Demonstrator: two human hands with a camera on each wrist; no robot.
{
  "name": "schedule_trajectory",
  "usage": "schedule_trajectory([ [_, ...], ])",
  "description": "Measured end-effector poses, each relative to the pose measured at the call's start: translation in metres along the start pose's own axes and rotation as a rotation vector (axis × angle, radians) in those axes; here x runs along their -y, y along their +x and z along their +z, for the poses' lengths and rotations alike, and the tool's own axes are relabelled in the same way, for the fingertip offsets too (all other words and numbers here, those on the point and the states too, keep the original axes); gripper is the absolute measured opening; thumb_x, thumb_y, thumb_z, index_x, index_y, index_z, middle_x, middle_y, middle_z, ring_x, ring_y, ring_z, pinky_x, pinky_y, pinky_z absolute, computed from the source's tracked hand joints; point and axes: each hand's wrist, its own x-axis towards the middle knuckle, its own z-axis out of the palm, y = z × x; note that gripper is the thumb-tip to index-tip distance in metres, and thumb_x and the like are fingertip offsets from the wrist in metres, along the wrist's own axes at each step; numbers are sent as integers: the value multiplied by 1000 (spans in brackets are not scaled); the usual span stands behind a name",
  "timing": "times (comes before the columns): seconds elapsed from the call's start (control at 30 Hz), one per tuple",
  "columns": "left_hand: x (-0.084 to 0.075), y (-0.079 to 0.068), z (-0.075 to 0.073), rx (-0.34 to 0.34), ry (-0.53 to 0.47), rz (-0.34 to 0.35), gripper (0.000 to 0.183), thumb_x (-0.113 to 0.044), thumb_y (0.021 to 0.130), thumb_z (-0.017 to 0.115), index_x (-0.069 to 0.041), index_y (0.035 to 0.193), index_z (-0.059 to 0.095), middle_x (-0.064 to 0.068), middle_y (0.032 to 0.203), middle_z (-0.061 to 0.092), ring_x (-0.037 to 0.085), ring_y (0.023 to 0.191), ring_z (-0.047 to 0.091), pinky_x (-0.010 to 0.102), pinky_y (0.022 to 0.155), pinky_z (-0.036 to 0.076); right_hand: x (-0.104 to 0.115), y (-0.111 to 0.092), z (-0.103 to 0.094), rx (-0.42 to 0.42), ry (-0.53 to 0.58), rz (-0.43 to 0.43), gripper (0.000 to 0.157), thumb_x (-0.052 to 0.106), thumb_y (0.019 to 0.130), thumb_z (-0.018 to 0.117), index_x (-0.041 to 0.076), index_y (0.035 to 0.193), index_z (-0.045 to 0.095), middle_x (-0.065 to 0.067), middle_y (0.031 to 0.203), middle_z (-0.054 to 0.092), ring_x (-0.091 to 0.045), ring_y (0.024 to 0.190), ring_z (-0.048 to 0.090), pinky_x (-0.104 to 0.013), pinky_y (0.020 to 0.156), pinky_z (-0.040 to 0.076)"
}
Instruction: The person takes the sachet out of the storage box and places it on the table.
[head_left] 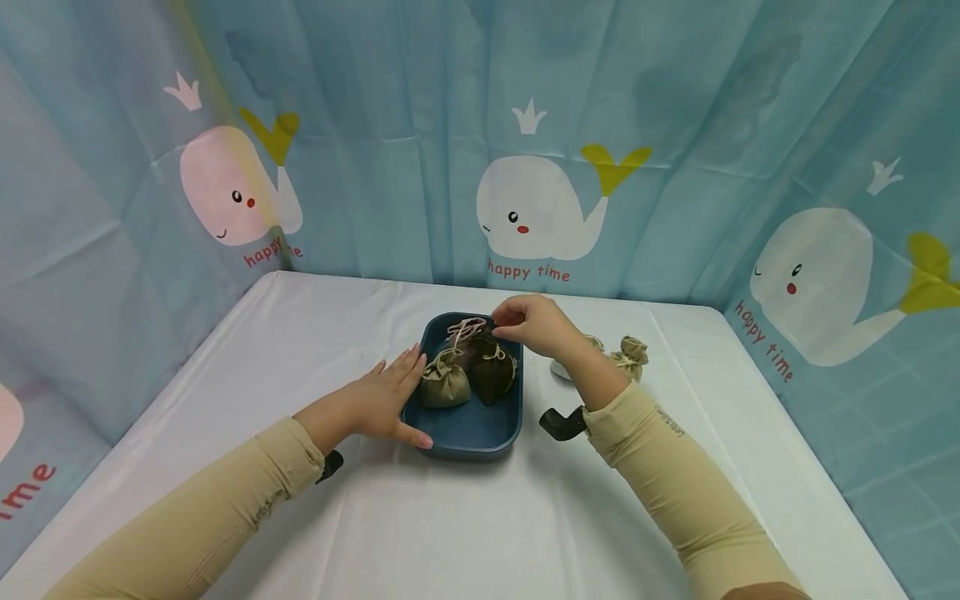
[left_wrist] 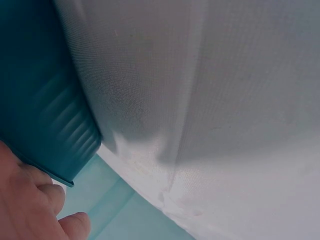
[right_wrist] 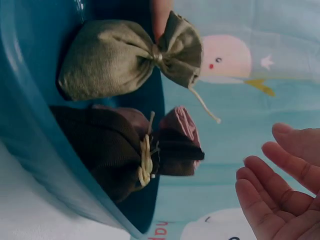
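Observation:
A blue rectangular basin (head_left: pixel 468 429) holds several small drawstring pouches. An olive pouch (head_left: pixel 445 387) lies at its left, tied with pale cord, and a dark brown pouch (head_left: pixel 492 382) sits at its right. Behind them shows a pinkish pouch (head_left: pixel 465 331), partly covered. My left hand (head_left: pixel 378 400) rests with spread fingers along the basin's left rim. Above the back right corner hovers my right hand (head_left: pixel 534 323). In the right wrist view, its fingers (right_wrist: pixel 267 192) are loosely bent and hold nothing, apart from the dark pouch's neck.
To the right of the basin a tan pouch (head_left: pixel 632 357) stands on the white tablecloth (head_left: pixel 450 525). Another pouch (head_left: pixel 595 342) beside it is mostly hidden by my right forearm. A light-blue whale-print curtain (head_left: pixel 420 167) closes off the back and sides.

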Motion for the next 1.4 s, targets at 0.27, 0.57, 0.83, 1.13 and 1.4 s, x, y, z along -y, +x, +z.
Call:
schedule_trajectory([
  [0.27, 1, 0, 1, -5, 9, 3, 130, -88, 58, 42, -5, 147, -3, 13, 152, -11, 28, 140, -4, 55, 107, 9, 3, 8, 13, 54, -18, -27, 26, 19, 85, 66, 8, 108, 66, -2, 99, 66, -15, 93, 60, -33, 82, 49],
  [0.57, 1, -1, -1, -10, -6, 5, 129, -85, 60, 47, -4, 147, -2, 14, 152, -9, 28, 139, -3, 55, 107, 10, 10, 13, 26, 72, -26, -41, 23, 15, 85, 66, 9, 107, 67, -3, 99, 67, -15, 91, 61, -32, 81, 50],
  [0.83, 0, -2, -2, -12, -3, 4, 131, -88, 56, 43, -4, 147, -1, 13, 152, -9, 28, 140, -2, 55, 107, 10, 16, 18, 37, 91, -28, -45, 23, 12, 84, 67, 8, 107, 68, -1, 94, 68, -13, 86, 61, -29, 76, 51],
  [1.13, -1, -3, -3, -11, -16, 5, 130, -86, 58, 47, -4, 147, -1, 13, 152, -8, 28, 140, -2, 55, 107, 10, 20, 20, 45, 126, -46, -54, 23, 12, 85, 66, 10, 107, 68, 0, 94, 68, -12, 83, 62, -26, 75, 51],
  [1.4, 0, 0, 0, -11, -3, 10, 129, -84, 60, 48, -3, 147, -2, 14, 152, -9, 28, 140, -3, 56, 107, 9, 23, 22, 52, 142, -61, -39, 26, 14, 84, 67, 7, 110, 67, -1, 98, 68, -12, 87, 63, -26, 77, 51],
])
